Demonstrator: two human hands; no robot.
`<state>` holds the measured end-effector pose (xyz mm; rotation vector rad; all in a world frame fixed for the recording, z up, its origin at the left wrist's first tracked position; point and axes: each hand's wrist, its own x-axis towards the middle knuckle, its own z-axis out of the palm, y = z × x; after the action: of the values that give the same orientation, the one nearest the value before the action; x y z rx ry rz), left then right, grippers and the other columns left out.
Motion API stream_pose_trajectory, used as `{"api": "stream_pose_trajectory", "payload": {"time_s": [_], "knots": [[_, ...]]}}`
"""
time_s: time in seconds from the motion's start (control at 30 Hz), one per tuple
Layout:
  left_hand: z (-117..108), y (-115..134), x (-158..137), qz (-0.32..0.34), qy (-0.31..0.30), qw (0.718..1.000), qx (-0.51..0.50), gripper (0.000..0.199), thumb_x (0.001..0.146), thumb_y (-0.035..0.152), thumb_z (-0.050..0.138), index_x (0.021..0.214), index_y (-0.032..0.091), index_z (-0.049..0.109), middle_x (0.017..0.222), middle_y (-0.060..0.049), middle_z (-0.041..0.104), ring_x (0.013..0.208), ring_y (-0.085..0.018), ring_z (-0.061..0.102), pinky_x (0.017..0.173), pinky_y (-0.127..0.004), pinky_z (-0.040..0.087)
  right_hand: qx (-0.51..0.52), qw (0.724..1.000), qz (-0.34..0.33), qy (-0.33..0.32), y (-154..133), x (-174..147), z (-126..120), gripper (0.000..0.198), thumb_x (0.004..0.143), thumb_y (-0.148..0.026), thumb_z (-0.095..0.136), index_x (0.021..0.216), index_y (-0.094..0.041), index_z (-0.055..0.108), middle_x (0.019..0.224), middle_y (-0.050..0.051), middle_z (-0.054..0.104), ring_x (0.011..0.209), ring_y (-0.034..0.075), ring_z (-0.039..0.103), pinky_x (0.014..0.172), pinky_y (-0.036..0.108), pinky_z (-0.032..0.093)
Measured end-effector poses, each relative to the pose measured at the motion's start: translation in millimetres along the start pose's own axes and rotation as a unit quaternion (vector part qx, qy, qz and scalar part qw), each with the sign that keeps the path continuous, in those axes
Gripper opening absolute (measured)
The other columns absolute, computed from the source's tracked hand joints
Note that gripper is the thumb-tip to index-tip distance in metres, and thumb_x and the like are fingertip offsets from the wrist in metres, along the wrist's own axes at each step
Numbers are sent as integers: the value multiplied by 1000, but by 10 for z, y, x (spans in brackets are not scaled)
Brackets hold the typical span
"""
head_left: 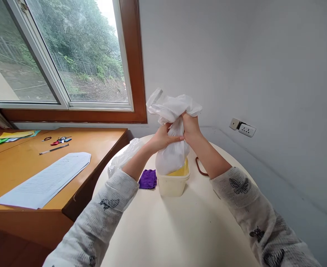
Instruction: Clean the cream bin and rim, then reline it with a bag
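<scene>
A white plastic bag (171,159) bulges at its lower end and is bunched together at the neck. My left hand (165,139) grips the gathered neck from the left, thumb laid across it. From the right, my right hand (190,128) is closed around the same neck, a little higher. The bag's loose top flares out above both hands. Its lower part sits in or just over a cream plastic tub (172,185), where something yellow (182,170) shows inside. What the bag contains is hidden.
On the round white table (191,230) are a folded purple cloth (148,179), another crumpled plastic bag (124,155) and a brown loop (199,168). The wooden desk (102,142) at left bears papers (45,181), a pen (53,149) and keys (61,141). Wall and window stand behind.
</scene>
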<state>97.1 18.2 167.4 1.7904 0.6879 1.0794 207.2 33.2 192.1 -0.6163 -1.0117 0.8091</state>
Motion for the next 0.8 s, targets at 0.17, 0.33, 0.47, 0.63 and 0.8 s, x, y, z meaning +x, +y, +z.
{"api": "stream_pose_trajectory", "payload": {"time_s": [0.17,0.33,0.47,0.63,0.8], "knots": [[-34,79,38,21,19,995,94,16,69,22,60,82,14,63,69,0,59,66,-14,55,59,-24,40,73,997,15,-19,-35,86,-141,8,60,-23,53,67,-22,52,77,-3,60,78,13,57,63,23,46],[-105,307,39,25,13,993,111,11,69,21,54,66,15,62,58,3,52,54,-10,47,53,-22,33,81,996,1,-46,-187,113,-219,11,64,-34,51,68,-24,51,78,-2,61,86,16,58,70,28,48],[-163,540,-50,-9,-51,996,76,10,67,21,56,63,15,62,58,1,55,52,-11,50,50,-22,35,67,996,3,-62,-372,-26,-270,17,67,-42,52,73,-26,55,88,-1,63,97,18,56,79,30,48],[-114,559,-374,-88,-132,987,32,10,64,23,60,66,15,67,66,-4,63,64,-20,61,60,-28,45,112,985,41,-125,-432,-477,-493,17,69,-44,55,78,-31,59,92,-1,64,99,20,56,81,35,46],[176,260,-912,-158,-274,947,-49,14,72,21,54,72,19,67,78,-3,66,78,-20,61,74,-29,45,153,969,175,-80,-326,-1063,-877,12,73,-41,53,67,-30,57,69,0,60,69,20,55,64,38,45]]}}
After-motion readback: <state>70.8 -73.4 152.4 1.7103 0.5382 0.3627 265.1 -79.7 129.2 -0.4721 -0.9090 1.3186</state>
